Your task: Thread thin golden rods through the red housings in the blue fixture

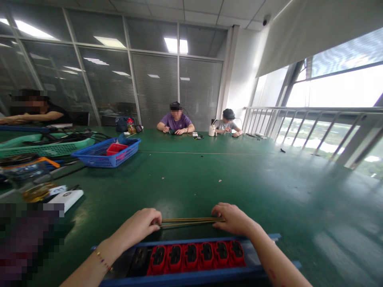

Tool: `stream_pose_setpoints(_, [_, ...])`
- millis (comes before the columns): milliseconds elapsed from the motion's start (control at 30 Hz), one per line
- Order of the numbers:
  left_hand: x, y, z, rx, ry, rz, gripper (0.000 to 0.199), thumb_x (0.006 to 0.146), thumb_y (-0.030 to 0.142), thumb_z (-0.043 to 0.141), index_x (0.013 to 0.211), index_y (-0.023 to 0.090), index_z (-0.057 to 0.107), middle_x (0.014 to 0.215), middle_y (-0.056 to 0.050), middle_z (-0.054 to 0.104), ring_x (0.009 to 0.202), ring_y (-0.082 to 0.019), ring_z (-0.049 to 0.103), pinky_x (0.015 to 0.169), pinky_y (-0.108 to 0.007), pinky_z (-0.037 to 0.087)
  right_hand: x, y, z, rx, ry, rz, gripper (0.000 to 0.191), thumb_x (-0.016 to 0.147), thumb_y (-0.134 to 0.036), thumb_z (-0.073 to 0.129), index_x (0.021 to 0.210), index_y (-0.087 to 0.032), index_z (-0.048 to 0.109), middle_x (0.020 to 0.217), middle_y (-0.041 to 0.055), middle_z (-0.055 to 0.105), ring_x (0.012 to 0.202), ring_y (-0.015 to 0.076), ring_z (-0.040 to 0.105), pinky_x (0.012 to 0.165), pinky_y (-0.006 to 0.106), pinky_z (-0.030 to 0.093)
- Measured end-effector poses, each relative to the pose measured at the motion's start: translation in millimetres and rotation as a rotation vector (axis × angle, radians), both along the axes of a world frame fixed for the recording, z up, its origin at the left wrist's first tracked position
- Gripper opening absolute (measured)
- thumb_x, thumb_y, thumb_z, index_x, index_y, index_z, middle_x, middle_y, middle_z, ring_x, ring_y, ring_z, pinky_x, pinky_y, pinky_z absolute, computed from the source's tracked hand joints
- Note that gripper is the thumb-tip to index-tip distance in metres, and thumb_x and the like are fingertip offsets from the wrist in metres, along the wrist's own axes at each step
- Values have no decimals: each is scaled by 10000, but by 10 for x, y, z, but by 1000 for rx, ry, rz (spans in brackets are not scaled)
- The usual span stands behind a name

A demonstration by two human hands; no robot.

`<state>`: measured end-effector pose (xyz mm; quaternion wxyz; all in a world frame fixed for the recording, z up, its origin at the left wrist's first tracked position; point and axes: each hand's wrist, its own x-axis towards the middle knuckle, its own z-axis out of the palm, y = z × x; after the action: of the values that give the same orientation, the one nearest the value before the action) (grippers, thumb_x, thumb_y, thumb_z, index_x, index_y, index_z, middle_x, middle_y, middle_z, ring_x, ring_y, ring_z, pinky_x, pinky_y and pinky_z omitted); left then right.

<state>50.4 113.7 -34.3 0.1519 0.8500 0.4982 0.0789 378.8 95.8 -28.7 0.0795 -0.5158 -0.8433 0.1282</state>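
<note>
Several thin, yellowish rods (188,220) stretch sideways between my two hands, just above or on the green table. My left hand (148,221) pinches their left ends, with thumb and fingers closed round them. At the right ends, my right hand (229,218) grips them in the same way. Whether the rods are wood or metal I cannot tell. Nearer to me, below both hands, lies a long blue-edged tray (176,278) holding a row of red sockets (191,257) with black centres. A black piece (139,259) sits at the row's left end. My forearms partly cover the tray.
A blue basket (89,160) with a red box (116,148) and a green basket (44,150) of cables stand on the left. Closer are a glass jar (28,175) and a white device (67,200). People sit across the green table (254,179) and at far left.
</note>
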Motion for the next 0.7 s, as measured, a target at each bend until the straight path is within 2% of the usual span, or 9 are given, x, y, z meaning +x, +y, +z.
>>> stream_pose_setpoints(67, [12, -5, -21, 9, -2, 1, 83, 727, 267, 530, 768, 244, 598, 723, 27, 594, 677, -132, 538, 606, -216, 343, -71, -38, 10, 52, -67, 30, 213, 731, -238, 513, 926, -225, 598, 875, 19, 622, 791, 158, 568, 684, 234, 381])
stream_pose_setpoints(133, [12, -11, -17, 36, -1, 4, 80, 732, 254, 525, 783, 248, 586, 759, 28, 589, 703, -128, 541, 624, -217, 350, -123, -59, 15, 70, -112, 56, 236, 737, -163, 456, 912, -225, 602, 870, 15, 627, 785, 146, 570, 684, 224, 366])
stream_pose_setpoints(300, [-11, -23, 20, 142, 69, 22, 131, 737, 210, 493, 816, 264, 582, 875, 17, 581, 854, -152, 523, 727, -249, 349, -158, -69, 12, 71, -180, 47, 279, 668, -110, 460, 885, -223, 594, 851, 10, 636, 790, 159, 575, 660, 230, 338])
stream_pose_setpoints(433, [-14, -36, 31, 135, 116, 24, 205, 737, 149, 432, 822, 276, 568, 855, 24, 587, 834, -147, 522, 714, -260, 347, -134, -73, 7, 76, -197, 33, 250, 622, -122, 478, 836, -210, 573, 820, 7, 627, 761, 168, 558, 612, 235, 308])
stream_pose_setpoints(700, [-40, -59, 55, 109, 98, 33, 94, 744, 224, 430, 745, 225, 524, 787, 6, 570, 761, -159, 512, 666, -258, 346, -118, -64, 141, 110, 1, -45, 148, 651, -131, 443, 770, -190, 510, 755, -6, 552, 646, 123, 471, 572, 210, 288])
